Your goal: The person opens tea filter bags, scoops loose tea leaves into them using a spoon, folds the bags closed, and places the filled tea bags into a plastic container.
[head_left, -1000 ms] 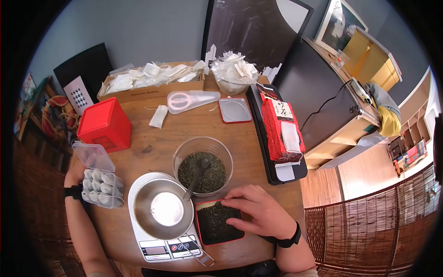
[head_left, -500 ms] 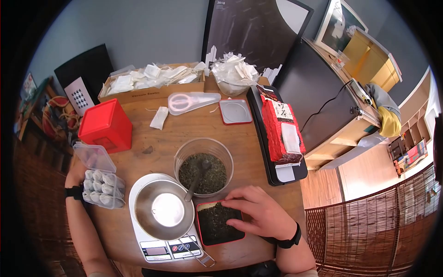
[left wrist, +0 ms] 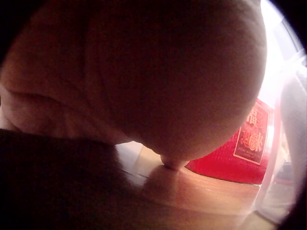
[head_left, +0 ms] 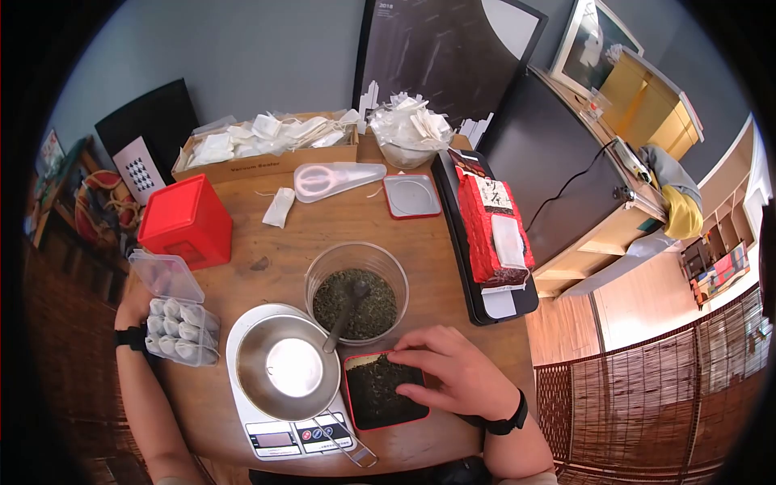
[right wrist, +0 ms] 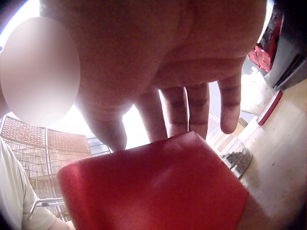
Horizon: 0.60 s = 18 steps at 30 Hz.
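Note:
My right hand (head_left: pixel 454 373) rests over the right side of a red-rimmed tin (head_left: pixel 391 426) of dark, dry tea leaves (head_left: pixel 380 396). Its fingers, spread and gently bent, reach the tin's far edge, with the thumb near the right edge. In the right wrist view, straight fingers (right wrist: pixel 177 112) meet the rim of the red tin (right wrist: pixel 153 187). At far left, my left hand (head_left: pixel 134 307) lies mostly hidden behind a clear plastic box (head_left: pixel 213 327) of filled tea bags (head_left: pixel 174 330). The left wrist view shows a fingertip (left wrist: pixel 172 162) down on the wooden table.
A steel pan (head_left: pixel 246 376) sits on a white kitchen scale (head_left: pixel 263 428). Behind are a clear bowl (head_left: pixel 396 271) of tea leaves with a dark spoon (head_left: pixel 343 319), a red canister (head_left: pixel 182 222), sheathed scissors (head_left: pixel 323 179), a tin lid (head_left: pixel 412 196) and a red tea packet (head_left: pixel 485 234).
Only a slight shift of the head view shows. Both hands and the things on the table hold their places.

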{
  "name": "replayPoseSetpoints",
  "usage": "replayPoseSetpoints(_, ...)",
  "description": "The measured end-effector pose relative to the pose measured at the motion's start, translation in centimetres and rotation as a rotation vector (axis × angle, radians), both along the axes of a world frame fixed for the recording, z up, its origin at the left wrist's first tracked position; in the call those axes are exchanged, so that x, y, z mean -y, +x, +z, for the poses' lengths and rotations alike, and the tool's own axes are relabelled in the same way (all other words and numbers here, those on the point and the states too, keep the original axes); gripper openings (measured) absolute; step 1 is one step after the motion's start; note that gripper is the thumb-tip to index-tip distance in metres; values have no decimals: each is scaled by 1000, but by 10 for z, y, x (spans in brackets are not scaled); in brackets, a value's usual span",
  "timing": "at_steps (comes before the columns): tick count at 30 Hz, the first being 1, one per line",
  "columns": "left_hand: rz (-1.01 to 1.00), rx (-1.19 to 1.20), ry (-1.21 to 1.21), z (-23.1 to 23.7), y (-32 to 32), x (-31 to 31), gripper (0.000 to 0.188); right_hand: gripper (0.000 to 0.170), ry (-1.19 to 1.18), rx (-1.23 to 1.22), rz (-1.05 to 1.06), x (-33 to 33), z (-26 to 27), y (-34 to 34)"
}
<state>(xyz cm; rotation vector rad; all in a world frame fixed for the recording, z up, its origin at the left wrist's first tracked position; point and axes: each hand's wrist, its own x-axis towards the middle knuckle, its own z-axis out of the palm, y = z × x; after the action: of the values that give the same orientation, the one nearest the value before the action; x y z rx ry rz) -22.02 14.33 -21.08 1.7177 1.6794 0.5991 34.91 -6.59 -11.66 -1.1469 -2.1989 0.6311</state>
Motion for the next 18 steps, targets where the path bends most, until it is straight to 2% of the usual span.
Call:
replayPoseSetpoints(8,-19,-51,26,-6,-4,-3,59,46,-7,5,-1,1,-1,0)
replayPoseSetpoints(11,12,31,23,-4,-1,1,60,46,-12,4,0,0,0,0)
replayPoseSetpoints(13,-13,-85,99,-6,-5,-2,59,46,-2,3,5,0,-1,1)
replayPoseSetpoints(18,-6,-85,175,-8,-3,-1,54,46,-15,6,4,0,0,0)
